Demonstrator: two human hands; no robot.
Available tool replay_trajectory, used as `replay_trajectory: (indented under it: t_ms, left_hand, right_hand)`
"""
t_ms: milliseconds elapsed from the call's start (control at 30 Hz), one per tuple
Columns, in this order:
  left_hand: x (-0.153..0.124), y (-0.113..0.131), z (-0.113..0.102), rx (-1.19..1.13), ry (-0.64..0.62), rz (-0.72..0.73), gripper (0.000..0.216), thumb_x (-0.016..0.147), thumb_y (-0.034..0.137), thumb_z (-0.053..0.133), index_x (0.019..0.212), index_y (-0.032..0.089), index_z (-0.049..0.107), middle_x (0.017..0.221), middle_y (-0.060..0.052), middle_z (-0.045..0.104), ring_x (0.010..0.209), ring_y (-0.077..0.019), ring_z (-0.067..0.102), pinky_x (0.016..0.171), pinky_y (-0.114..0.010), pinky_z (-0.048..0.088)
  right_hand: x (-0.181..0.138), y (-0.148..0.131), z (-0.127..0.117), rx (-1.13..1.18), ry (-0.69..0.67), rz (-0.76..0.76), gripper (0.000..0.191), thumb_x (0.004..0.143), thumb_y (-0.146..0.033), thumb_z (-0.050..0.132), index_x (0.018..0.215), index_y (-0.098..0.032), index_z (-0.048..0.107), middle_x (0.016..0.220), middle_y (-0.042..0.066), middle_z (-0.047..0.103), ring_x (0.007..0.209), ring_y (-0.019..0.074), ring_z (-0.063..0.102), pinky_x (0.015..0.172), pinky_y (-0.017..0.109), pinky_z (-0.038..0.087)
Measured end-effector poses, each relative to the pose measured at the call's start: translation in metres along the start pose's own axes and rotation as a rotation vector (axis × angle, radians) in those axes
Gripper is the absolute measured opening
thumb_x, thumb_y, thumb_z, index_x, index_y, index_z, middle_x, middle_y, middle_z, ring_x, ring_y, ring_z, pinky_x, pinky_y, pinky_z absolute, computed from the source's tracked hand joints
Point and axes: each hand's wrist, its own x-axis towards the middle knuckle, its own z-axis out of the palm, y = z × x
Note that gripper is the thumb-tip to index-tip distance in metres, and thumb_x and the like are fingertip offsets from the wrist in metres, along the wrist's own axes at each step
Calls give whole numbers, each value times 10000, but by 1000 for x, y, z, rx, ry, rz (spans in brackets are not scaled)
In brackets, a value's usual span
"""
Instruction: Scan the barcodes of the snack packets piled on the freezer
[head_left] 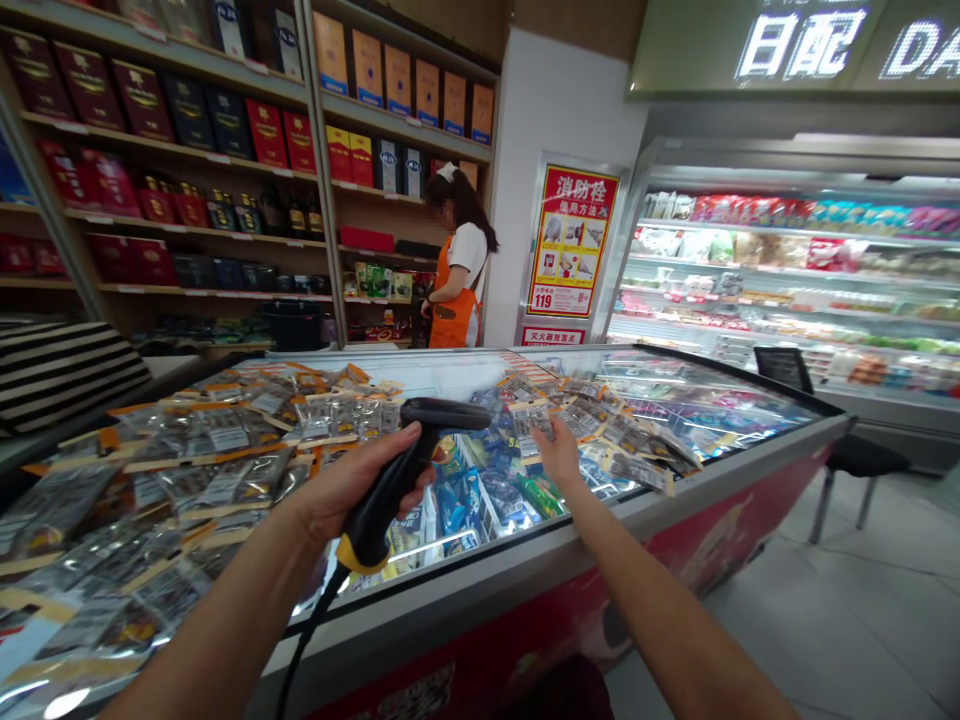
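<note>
My left hand [360, 480] is wrapped round the handle of a black and yellow barcode scanner [386, 485], whose head points to the right and whose cord hangs down. My right hand [556, 450] pinches the edge of a small clear food packet [531, 418] with a printed label. This packet is by the right-hand pile of similar packets [622, 430]. A larger heap of packets with orange and tan edges [217, 450] spreads to the left of the scanner. Both piles lie on the glass top of a chest freezer [480, 565].
Through the glass, colourful frozen packages [465, 495] show. A person in an orange apron [454, 280] stands behind the freezer by shelves of boxed bottles [202, 120]. A striped black and white item [64, 375] sits at left, a black chair [855, 455] at right, near a refrigerated display [795, 270].
</note>
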Motion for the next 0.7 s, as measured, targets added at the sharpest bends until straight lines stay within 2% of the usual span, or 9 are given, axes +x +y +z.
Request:
replay_trajectory:
  t_ms: [100,167,267,367,467,533,633,700]
  left_hand:
    - [-13,4,-17,9,115,32,274,729,376,483,770,118,568,539,-20,531,387,-78,451,357,-190,378]
    - [-23,7,-32,1,186,59,267,733,372,477,769,122,564,543,-17,527,393,-78,451,357,-188,380]
    - [-37,10,-52,-15,282,101,263,735,372,473,780,126,556,550,-12,520,398,-75,447,356,-184,381]
    - [-50,10,-65,-34,321,128,257,736,367,472,775,125,550,548,-9,511,400,-75,439,356,-185,383]
    - [-59,7,-70,-43,335,134,255,735,366,473,751,122,549,552,-15,514,399,-76,439,355,-187,385]
    - [-61,5,-70,-46,353,123,257,734,365,475,734,120,550,549,-16,517,395,-74,440,355,-182,385]
    - [-59,3,-67,-45,369,100,255,735,361,474,718,118,551,538,-17,520,387,-71,442,353,-176,386]
    - [-55,1,-64,-45,365,93,246,731,357,483,720,121,551,533,-16,523,383,-72,444,351,-176,387]
  right_hand:
    - [1,-8,11,-93,-11,3,404,654,-330,487,1009,-140,516,913,93,606,836,215,547,773,346,397]
    - [0,-19,27,-96,-67,-23,466,653,-293,479,1099,-162,463,960,82,594,877,216,538,796,348,390]
    - [-3,-44,65,-69,-184,-18,509,672,-270,452,1169,-169,407,995,75,583,902,211,534,800,339,395]
    - [-12,-72,105,-128,-272,44,482,701,-245,417,1168,-125,414,1032,107,566,950,220,518,828,331,377]
    - [-25,-98,135,-199,-366,87,456,748,-267,366,1172,-105,400,1070,141,543,1004,240,486,861,364,342]
    - [-35,-111,150,-222,-436,84,484,786,-365,303,1198,-117,356,1115,156,510,1047,266,449,879,437,300]
    - [-45,-122,162,-243,-514,51,583,786,-508,224,1235,-143,289,1237,162,393,1144,286,338,909,522,202]
    - [-44,-121,161,-274,-530,40,611,774,-546,216,1240,-157,287,1283,159,330,1182,285,273,918,539,169]
